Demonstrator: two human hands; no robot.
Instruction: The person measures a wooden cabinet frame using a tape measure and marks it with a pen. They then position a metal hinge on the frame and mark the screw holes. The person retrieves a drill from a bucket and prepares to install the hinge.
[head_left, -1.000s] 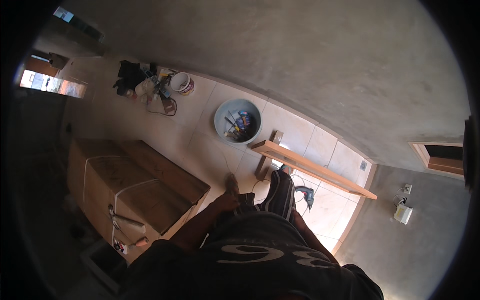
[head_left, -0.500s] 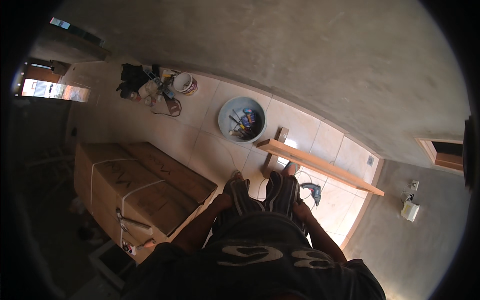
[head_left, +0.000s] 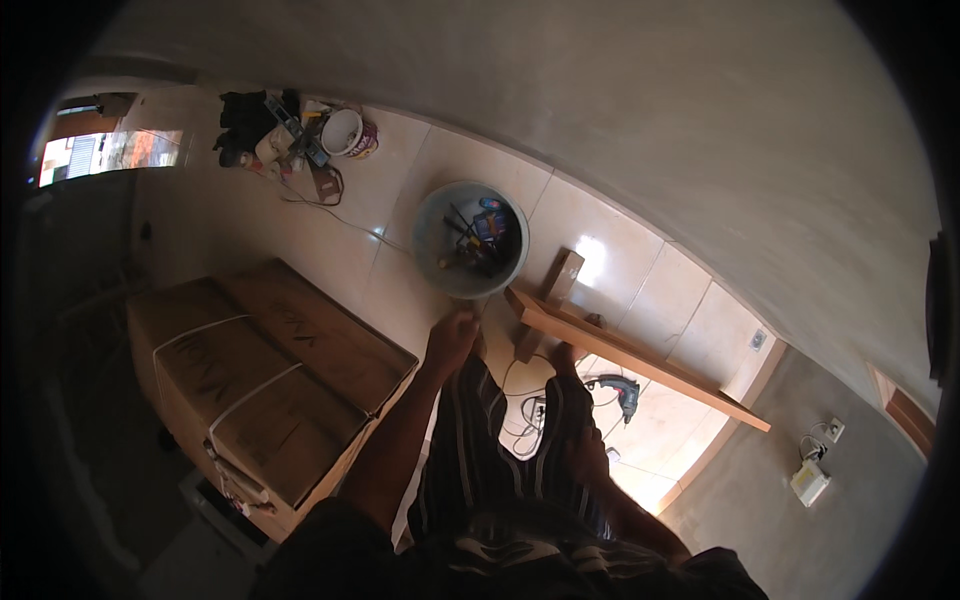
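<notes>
My left hand [head_left: 455,338] reaches forward past my left knee, fingers curled at the near rim of a round grey basin [head_left: 424,245]. The dim light blurs the exact grip. Inside the basin lie several hand tools and small blue packets [head_left: 490,226]. My right hand [head_left: 588,455] rests on my right thigh over striped trousers, its fingers laid along the cloth and partly in shadow. Beyond my feet, a long wooden board [head_left: 640,355] lies slanted across a short wood block [head_left: 563,277]. A power drill [head_left: 620,393] sits on the tiles beside my right leg.
Strapped cardboard boxes [head_left: 270,370] stand at my left. A white bucket [head_left: 345,133] and a pile of tools [head_left: 285,135] are against the far wall. A cord [head_left: 340,215] crosses the tiled floor. A white box [head_left: 810,483] hangs by a wall socket [head_left: 834,430].
My left hand has left my left knee and moved forward to the basin, which looks larger. My right hand stays by my right leg. The view has shifted as I lean.
</notes>
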